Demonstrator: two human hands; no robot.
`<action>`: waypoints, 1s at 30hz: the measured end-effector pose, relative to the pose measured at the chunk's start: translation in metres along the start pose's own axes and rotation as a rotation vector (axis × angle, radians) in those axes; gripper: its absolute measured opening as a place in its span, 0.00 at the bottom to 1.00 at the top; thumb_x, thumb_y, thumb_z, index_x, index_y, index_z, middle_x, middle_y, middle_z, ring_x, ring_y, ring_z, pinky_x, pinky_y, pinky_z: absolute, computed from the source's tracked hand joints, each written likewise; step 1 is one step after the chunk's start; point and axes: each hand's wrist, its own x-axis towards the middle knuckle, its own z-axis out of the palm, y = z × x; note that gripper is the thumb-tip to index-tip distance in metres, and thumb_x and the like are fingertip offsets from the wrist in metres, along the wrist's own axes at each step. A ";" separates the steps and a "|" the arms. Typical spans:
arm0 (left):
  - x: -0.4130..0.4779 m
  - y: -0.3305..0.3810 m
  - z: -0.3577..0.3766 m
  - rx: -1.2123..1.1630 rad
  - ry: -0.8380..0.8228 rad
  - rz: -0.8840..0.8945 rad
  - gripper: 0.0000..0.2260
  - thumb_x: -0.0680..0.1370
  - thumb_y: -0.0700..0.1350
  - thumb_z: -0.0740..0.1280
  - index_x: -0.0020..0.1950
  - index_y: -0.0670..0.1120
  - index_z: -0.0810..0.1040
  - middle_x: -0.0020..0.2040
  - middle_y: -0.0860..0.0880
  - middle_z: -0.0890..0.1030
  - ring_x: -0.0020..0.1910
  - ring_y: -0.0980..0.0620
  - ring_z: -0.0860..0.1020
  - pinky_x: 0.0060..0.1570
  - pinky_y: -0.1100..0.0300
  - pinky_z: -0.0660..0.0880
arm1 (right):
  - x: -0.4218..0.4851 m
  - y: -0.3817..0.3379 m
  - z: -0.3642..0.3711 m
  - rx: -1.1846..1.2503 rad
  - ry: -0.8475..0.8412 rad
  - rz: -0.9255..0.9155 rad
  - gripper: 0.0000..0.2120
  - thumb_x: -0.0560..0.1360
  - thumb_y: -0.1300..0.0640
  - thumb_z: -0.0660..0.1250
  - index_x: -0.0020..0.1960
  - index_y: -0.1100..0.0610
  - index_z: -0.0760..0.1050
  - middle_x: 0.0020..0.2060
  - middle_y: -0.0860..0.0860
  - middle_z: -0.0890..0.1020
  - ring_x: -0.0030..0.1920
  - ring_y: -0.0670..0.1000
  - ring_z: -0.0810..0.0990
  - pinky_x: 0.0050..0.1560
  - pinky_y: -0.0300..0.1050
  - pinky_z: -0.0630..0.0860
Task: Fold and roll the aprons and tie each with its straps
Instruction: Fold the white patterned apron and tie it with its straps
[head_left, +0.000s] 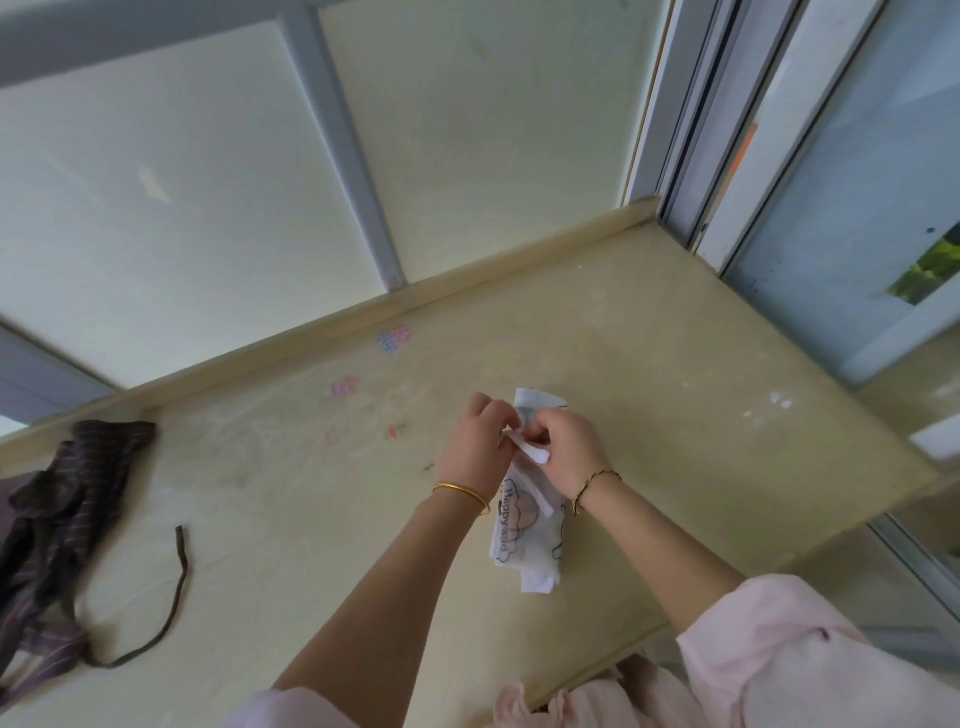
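Observation:
A white apron with a printed cartoon and the words "Happy and" lies rolled into a narrow bundle on the yellowish table, right of centre. Both hands work over its far half. My left hand and my right hand each pinch the white strap that crosses the roll between them. The roll's far end pokes out beyond the fingers. A dark striped apron lies crumpled at the table's left edge, its brown strap trailing loose across the tabletop.
A raised lip runs along the table's far edge against a pale wall. A sliding window frame stands at the right. Small coloured stickers mark the tabletop. The table's near edge runs close to my body.

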 end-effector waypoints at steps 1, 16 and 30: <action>0.001 -0.001 0.000 0.014 0.000 0.000 0.06 0.73 0.33 0.65 0.47 0.40 0.78 0.49 0.43 0.73 0.45 0.43 0.75 0.44 0.53 0.73 | 0.000 0.000 -0.001 0.032 -0.004 0.017 0.07 0.74 0.57 0.70 0.41 0.60 0.77 0.37 0.51 0.79 0.39 0.51 0.76 0.41 0.43 0.72; -0.004 -0.008 -0.010 -0.430 -0.071 -0.283 0.03 0.75 0.37 0.68 0.42 0.43 0.80 0.32 0.50 0.79 0.32 0.53 0.76 0.36 0.63 0.75 | 0.005 0.000 -0.012 0.078 -0.140 0.038 0.09 0.74 0.63 0.64 0.37 0.54 0.72 0.26 0.47 0.74 0.24 0.47 0.72 0.28 0.34 0.68; 0.006 -0.035 -0.029 -0.251 0.081 -0.580 0.09 0.73 0.41 0.67 0.52 0.42 0.74 0.45 0.45 0.76 0.47 0.46 0.76 0.51 0.50 0.76 | -0.002 0.014 -0.027 0.021 -0.163 0.115 0.10 0.74 0.63 0.62 0.35 0.56 0.68 0.27 0.51 0.74 0.27 0.52 0.74 0.31 0.42 0.71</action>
